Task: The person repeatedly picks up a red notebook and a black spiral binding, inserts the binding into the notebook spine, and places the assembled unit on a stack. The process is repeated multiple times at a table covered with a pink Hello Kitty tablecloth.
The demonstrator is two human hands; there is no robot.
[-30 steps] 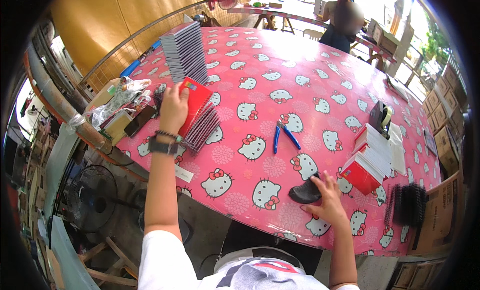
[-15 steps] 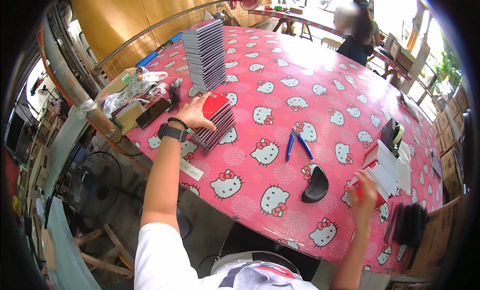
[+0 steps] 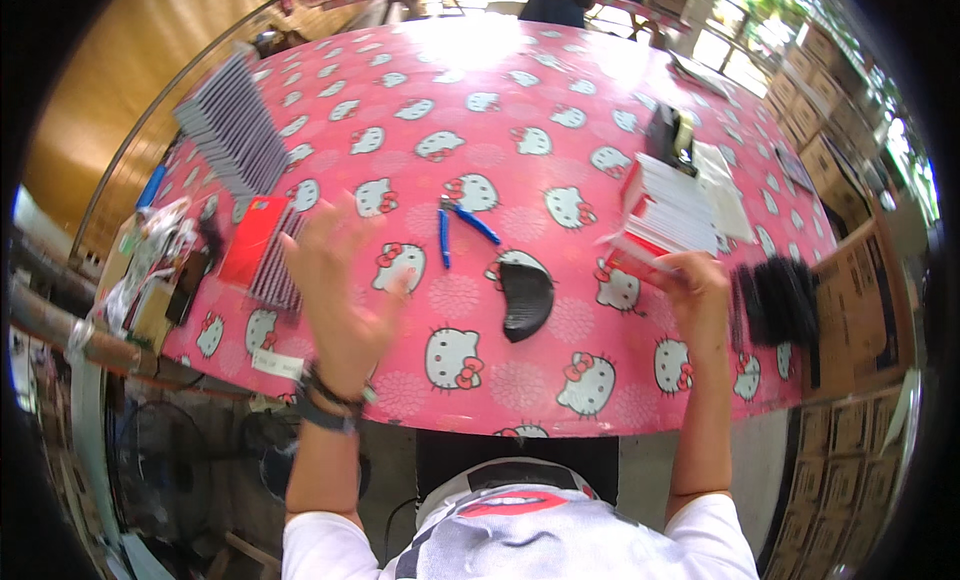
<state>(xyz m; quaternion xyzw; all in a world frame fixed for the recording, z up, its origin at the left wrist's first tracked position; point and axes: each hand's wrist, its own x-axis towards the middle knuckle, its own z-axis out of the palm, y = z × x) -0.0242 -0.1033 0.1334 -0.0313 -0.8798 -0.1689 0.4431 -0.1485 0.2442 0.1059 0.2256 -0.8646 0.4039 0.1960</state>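
Observation:
My left hand (image 3: 345, 295) is open with its fingers spread, slightly blurred, just right of a short stack of red-covered spiral notebooks (image 3: 257, 242). Nothing is in it. At the right, my right hand (image 3: 697, 288) pinches a red-covered booklet (image 3: 648, 264) at the near end of a row of white-paged booklets (image 3: 670, 212). Its fingertips are partly hidden. Between the hands lie blue-handled cutting pliers (image 3: 462, 223), their handles spread, and a black ribbed curved piece (image 3: 527, 295).
A tall stack of notebooks (image 3: 235, 125) stands far left, beside plastic-wrapped odds and ends (image 3: 160, 245). Black wire binding coils (image 3: 775, 305) lie at the right, near a cardboard box (image 3: 860, 310). A tape dispenser (image 3: 670, 138) stands behind the booklets. Pink patterned cloth (image 3: 480, 325) covers the table.
My left hand has come off the red notebook stack and moved right, fingers spreading. My right hand now grips a booklet at the row. The view has turned right.

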